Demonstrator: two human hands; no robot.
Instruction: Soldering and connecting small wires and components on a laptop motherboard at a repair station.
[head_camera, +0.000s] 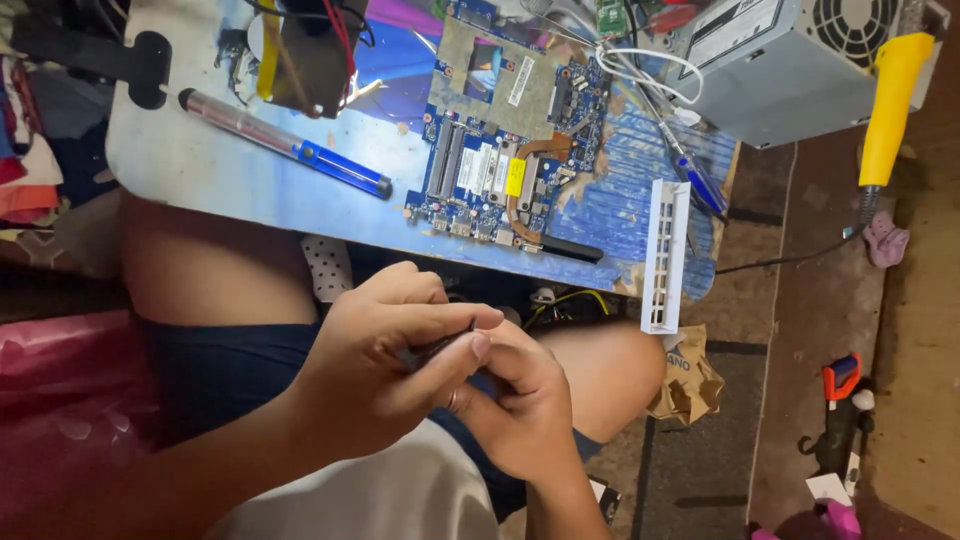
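Below the edge of the worktop (200, 170), over the person's lap, the left hand (375, 370) and the right hand (525, 410) meet with fingers (440, 365) curled closed around a small dark part (440, 347). Most of that part is hidden between thumb and fingertips, so its kind cannot be told. It sits just above the bare knees and dark shorts (230, 370), well apart from everything on the board above.

On the worktop lies a blue laptop circuit board (505, 140) with a copper heat pipe (530, 175) curving across it and a black fin strip (570, 248) at its near edge. To its left rests a pen-shaped tool with a silver shaft and blue handle (290, 145), and beyond that a brown block with red and yellow wires (310, 50). A white slotted bracket (665, 255) hangs over the worktop's right corner, beside a blue-handled tool (695, 175) and a loop of white cable (650, 70). A grey power supply box (790, 60) stands at the far right, with a yellow-handled tool (890, 100) next to it, its black cord trailing across the floor (830, 300). A crumpled brown paper bag (685, 380) lies beside the right knee, and a red-and-black tool (843, 400) lies farther out on the floor.
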